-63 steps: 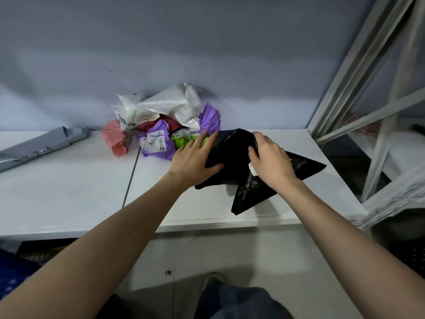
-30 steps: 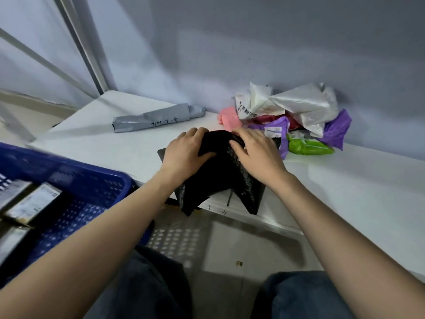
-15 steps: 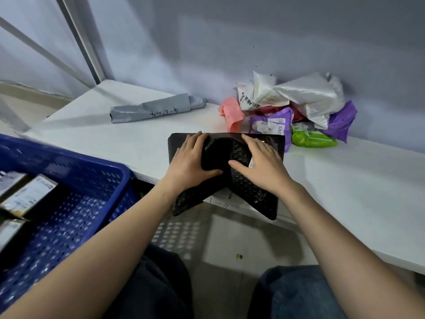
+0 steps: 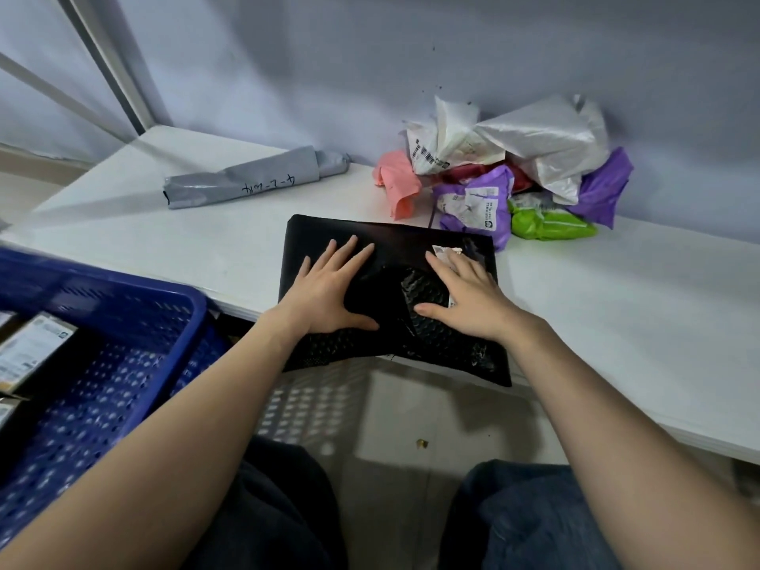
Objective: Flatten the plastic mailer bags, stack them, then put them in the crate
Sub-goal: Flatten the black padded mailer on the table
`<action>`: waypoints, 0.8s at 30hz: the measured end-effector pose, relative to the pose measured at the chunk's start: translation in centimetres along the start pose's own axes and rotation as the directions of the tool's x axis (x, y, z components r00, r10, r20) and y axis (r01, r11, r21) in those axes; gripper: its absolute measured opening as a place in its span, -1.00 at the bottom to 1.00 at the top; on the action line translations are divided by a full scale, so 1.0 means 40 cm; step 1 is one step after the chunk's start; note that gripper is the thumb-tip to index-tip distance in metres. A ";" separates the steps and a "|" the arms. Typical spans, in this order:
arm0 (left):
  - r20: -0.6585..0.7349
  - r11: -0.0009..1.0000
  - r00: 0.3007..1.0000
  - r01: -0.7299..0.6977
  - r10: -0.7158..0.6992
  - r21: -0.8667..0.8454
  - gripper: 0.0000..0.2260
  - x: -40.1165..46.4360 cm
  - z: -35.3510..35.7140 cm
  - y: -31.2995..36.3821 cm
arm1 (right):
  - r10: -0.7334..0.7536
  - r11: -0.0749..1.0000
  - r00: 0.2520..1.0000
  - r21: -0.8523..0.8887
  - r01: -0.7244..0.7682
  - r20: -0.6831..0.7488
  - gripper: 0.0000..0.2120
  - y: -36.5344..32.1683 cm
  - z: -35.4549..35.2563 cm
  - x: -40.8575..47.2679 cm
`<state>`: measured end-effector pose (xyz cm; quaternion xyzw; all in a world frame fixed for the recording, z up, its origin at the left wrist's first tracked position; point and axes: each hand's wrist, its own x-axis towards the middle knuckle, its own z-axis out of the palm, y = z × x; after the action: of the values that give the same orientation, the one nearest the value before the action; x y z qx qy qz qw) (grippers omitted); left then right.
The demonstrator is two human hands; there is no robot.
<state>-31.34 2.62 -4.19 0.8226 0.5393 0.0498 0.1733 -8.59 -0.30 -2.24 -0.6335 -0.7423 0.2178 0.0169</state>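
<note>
Nearest, the blue crate sits low on the left. Beyond it both hands press flat, fingers spread and gripping nothing, left hand and right hand on the black mailer, whose near edge overhangs the worktop. It looks light, soft, bubble-lined and springy; take it by its side edges. Farther off lies the crumpled pile.

Bare table rt of black mailer; bag pile blocks behind, blue crate left.
</note>
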 end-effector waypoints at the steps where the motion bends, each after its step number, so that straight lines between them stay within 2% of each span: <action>1: 0.015 1.000 1.000 0.009 -0.009 0.014 0.03 0.003 0.002 -0.002 | 0.006 1.000 1.000 -0.012 -0.006 -0.002 -0.22 0.000 0.003 0.001; 3: 0.020 0.998 0.999 0.026 -0.028 0.053 0.02 0.008 0.004 -0.006 | 0.020 0.999 1.000 -0.048 -0.020 -0.011 -0.23 -0.002 0.013 0.004; 7: -0.081 0.990 0.996 0.045 -0.035 0.136 -0.06 0.026 0.004 -0.004 | 0.031 0.993 0.997 -0.108 -0.039 -0.078 -0.28 -0.016 0.033 0.018; 9: -0.061 0.992 0.998 0.039 -0.032 0.118 -0.11 0.033 0.010 -0.002 | 0.041 0.995 0.996 -0.085 -0.047 -0.073 -0.30 -0.017 0.040 0.029; 11: 0.002 0.996 0.999 0.051 -0.051 0.073 -0.22 0.036 0.018 -0.006 | 0.063 0.998 0.998 -0.026 -0.063 -0.022 -0.29 -0.012 0.046 0.041; 14: 0.049 0.981 0.985 0.169 -0.165 -0.091 -0.45 0.051 0.023 -0.008 | 0.103 0.994 0.993 0.017 -0.104 0.058 -0.29 -0.012 0.050 0.053; 17: -0.089 0.948 0.965 0.222 -0.247 -0.228 -0.62 0.082 0.030 0.010 | 0.158 0.987 0.987 0.044 -0.157 -0.010 -0.36 -0.035 0.058 0.066; 19: -0.154 0.960 0.956 0.225 -0.251 -0.169 -0.57 0.093 0.044 0.017 | 0.174 0.985 0.981 0.008 -0.173 -0.091 -0.40 -0.047 0.071 0.078; 21: -0.123 0.971 0.964 0.228 -0.236 -0.072 -0.49 0.095 0.061 0.012 | 0.171 0.984 0.978 -0.035 -0.176 -0.115 -0.42 -0.048 0.089 0.089; 24: -0.038 0.975 0.975 0.220 -0.220 0.009 -0.48 0.098 0.076 -0.001 | 0.176 0.983 0.981 -0.043 -0.180 -0.078 -0.42 -0.037 0.109 0.100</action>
<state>-28.95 5.49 -7.45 0.7579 0.6304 0.0418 0.1627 -12.09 2.02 -6.69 -0.7052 -0.6867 0.1765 0.0090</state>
